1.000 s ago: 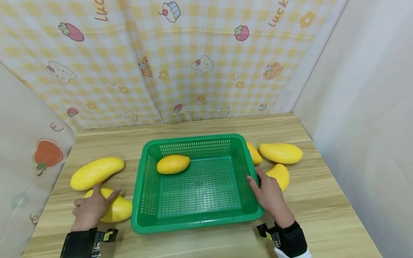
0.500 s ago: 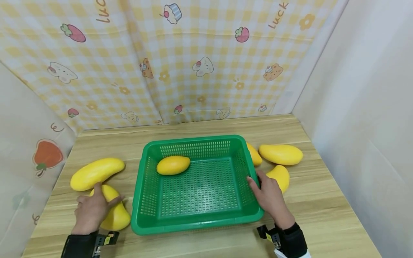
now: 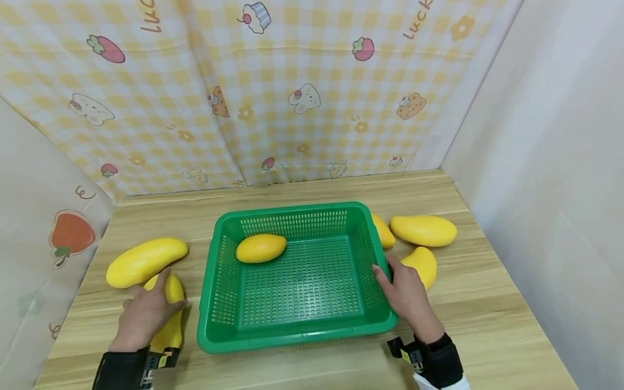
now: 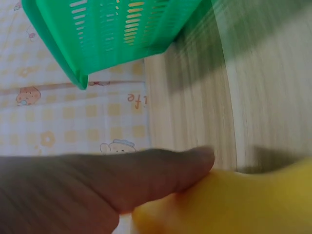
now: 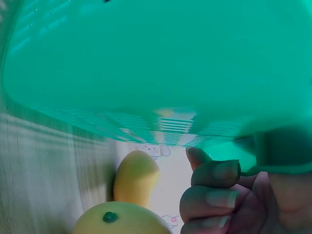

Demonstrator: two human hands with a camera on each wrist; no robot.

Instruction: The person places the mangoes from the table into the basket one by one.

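Observation:
My left hand (image 3: 145,317) grips a yellow mango (image 3: 169,327) on the table, left of the green basket (image 3: 297,341). Its thumb (image 4: 165,173) lies along the fruit in the left wrist view, while the other fingers are mostly hidden there. My right hand (image 3: 408,291) holds the basket by its right rim, thumb on the inside. Curled fingers (image 5: 209,200) show beneath that rim in the right wrist view. One orange-yellow mango (image 3: 261,248) lies inside the basket, at its back left.
A longer yellow mango (image 3: 146,262) lies just behind my left hand. Right of the basket are a pale yellow mango (image 3: 423,231), a curved one (image 3: 423,265) near my right hand and an orange one (image 3: 383,230) partly behind the rim. A patterned cloth (image 3: 292,65) hangs behind the table.
The mango under my left hand has turned from lying sideways to pointing away from me, and that hand has shifted slightly right. My right hand and the basket stay put.

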